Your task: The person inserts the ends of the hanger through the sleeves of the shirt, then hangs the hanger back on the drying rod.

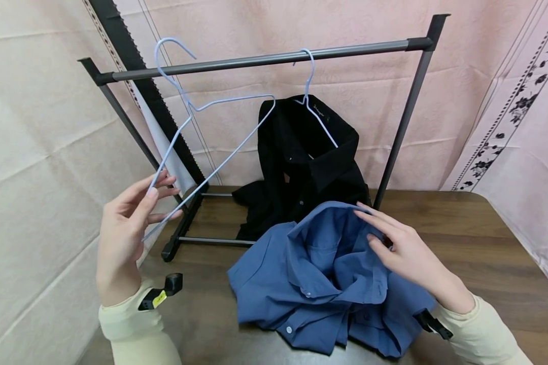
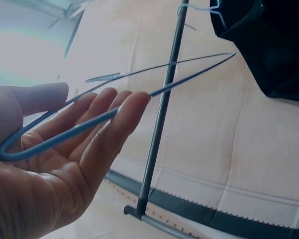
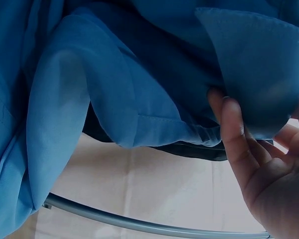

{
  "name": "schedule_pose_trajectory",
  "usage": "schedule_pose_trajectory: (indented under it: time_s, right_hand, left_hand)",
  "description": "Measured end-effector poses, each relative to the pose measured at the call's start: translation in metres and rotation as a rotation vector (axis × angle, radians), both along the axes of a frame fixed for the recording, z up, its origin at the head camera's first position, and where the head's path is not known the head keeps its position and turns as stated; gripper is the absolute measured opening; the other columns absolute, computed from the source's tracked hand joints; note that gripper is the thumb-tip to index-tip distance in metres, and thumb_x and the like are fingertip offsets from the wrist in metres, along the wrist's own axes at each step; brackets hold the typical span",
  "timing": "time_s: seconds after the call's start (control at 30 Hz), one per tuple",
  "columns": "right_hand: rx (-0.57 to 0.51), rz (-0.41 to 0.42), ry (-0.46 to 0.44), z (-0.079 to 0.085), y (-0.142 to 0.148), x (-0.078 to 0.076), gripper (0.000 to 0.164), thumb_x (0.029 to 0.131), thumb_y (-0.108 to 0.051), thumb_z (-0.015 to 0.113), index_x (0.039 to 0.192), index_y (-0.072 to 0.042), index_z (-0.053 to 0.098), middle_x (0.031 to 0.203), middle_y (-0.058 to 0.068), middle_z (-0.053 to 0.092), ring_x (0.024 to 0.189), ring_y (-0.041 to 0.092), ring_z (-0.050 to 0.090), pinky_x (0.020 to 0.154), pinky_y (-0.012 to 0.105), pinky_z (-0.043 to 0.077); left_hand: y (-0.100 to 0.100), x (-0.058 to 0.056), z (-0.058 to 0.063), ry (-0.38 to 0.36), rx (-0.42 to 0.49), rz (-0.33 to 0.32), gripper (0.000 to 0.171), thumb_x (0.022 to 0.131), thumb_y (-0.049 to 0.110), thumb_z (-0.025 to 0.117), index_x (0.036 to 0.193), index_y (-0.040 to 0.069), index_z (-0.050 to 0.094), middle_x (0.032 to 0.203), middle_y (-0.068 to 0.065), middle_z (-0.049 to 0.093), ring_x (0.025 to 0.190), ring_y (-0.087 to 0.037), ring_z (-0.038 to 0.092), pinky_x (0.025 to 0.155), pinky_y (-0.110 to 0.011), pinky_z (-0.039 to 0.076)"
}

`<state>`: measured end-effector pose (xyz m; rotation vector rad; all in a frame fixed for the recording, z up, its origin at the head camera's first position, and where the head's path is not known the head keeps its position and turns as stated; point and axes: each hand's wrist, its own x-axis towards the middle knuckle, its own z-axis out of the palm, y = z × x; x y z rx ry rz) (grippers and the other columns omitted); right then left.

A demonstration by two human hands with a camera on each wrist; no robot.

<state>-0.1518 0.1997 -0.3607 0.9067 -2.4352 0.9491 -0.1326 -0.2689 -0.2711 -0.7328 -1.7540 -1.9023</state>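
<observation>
My left hand pinches one end of a light blue wire hanger between thumb and fingers. The hanger is bare and tilted, its hook near the rack's bar; in the left wrist view the wire crosses my palm. A blue button-up shirt lies bunched on the table. My right hand holds the right side of its collar, and in the right wrist view the collar flap lies among my fingers. Part of the grip is hidden by cloth.
A dark metal rack stands on the wooden table. From its bar hangs a black shirt on another light blue hanger, just behind the blue shirt. Pale patterned curtains surround the table.
</observation>
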Motion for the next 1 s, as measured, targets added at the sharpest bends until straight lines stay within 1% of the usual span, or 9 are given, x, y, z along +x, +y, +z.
schedule_pose_trajectory:
  time_s: [0.13,0.3,0.4,0.6,0.7,0.77,0.83,0.93,1.0]
  right_hand:
    - [0.000,0.001,-0.003,0.001,0.001,0.000,0.057,0.093,0.006,0.061,0.146,-0.012,0.054,0.154,0.005,0.045,0.051,0.002,0.037,0.053,0.019,0.040]
    - [-0.007,0.002,-0.017,0.000,0.001,0.000,0.058,0.093,0.006,0.061,0.147,-0.014,0.053,0.155,0.004,0.044,0.047,0.000,0.032,0.049,0.018,0.039]
    - [-0.006,0.002,-0.016,0.001,0.002,0.000,0.058,0.093,0.006,0.061,0.147,-0.015,0.053,0.155,0.004,0.044,0.047,-0.001,0.031,0.049,0.018,0.039]
    - [-0.008,0.007,-0.011,0.000,0.003,-0.001,0.058,0.093,0.006,0.062,0.147,-0.014,0.053,0.155,0.005,0.044,0.047,-0.002,0.031,0.049,0.017,0.038]
    - [-0.013,0.014,-0.005,0.000,0.003,-0.001,0.058,0.093,0.007,0.062,0.146,-0.013,0.054,0.155,0.005,0.044,0.048,-0.002,0.032,0.049,0.017,0.039]
    - [-0.014,0.016,0.001,0.000,0.004,-0.001,0.057,0.092,0.007,0.062,0.146,-0.012,0.054,0.155,0.005,0.045,0.048,-0.002,0.032,0.049,0.016,0.039]
    - [-0.014,0.015,0.007,0.000,0.004,-0.001,0.057,0.092,0.007,0.062,0.146,-0.011,0.054,0.155,0.005,0.045,0.048,-0.002,0.033,0.050,0.016,0.039]
    - [-0.014,0.005,0.013,0.001,0.005,-0.001,0.057,0.092,0.007,0.062,0.146,-0.011,0.054,0.155,0.006,0.045,0.049,0.000,0.034,0.051,0.016,0.039]
    - [-0.017,-0.004,0.016,0.002,0.005,-0.001,0.057,0.092,0.007,0.063,0.145,-0.012,0.055,0.154,0.006,0.046,0.050,0.000,0.035,0.051,0.016,0.039]
  left_hand:
    - [-0.010,0.004,-0.002,0.030,0.028,-0.108,0.034,0.102,-0.012,0.041,0.133,-0.026,0.045,0.124,-0.026,0.065,0.112,-0.034,0.067,0.075,-0.042,0.058]
    - [-0.019,0.009,-0.004,0.045,0.056,-0.190,0.036,0.104,-0.010,0.035,0.137,-0.024,0.041,0.126,-0.031,0.062,0.111,-0.039,0.067,0.082,-0.044,0.057]
    - [-0.023,0.010,-0.005,0.054,0.082,-0.240,0.038,0.105,-0.009,0.031,0.140,-0.022,0.037,0.127,-0.034,0.061,0.110,-0.042,0.066,0.085,-0.045,0.056]
    - [-0.026,0.013,-0.008,0.082,0.129,-0.350,0.040,0.106,-0.009,0.024,0.144,-0.021,0.032,0.127,-0.038,0.058,0.110,-0.046,0.065,0.088,-0.047,0.055]
    - [-0.025,0.013,-0.008,0.110,0.136,-0.414,0.041,0.106,-0.009,0.021,0.143,-0.022,0.030,0.126,-0.041,0.056,0.111,-0.047,0.064,0.088,-0.048,0.054]
    - [-0.023,0.012,-0.009,0.133,0.125,-0.470,0.041,0.106,-0.009,0.019,0.143,-0.022,0.029,0.126,-0.042,0.055,0.113,-0.048,0.062,0.090,-0.049,0.054]
    - [-0.023,0.011,-0.008,0.150,0.092,-0.513,0.041,0.105,-0.009,0.018,0.143,-0.023,0.029,0.127,-0.042,0.055,0.115,-0.048,0.062,0.091,-0.048,0.053]
    - [-0.023,0.007,-0.009,0.153,0.017,-0.563,0.042,0.106,-0.009,0.017,0.144,-0.022,0.028,0.130,-0.040,0.055,0.118,-0.046,0.060,0.094,-0.047,0.052]
    - [-0.022,0.005,-0.010,0.138,-0.032,-0.584,0.042,0.106,-0.009,0.018,0.145,-0.021,0.029,0.131,-0.038,0.055,0.119,-0.045,0.060,0.094,-0.046,0.052]
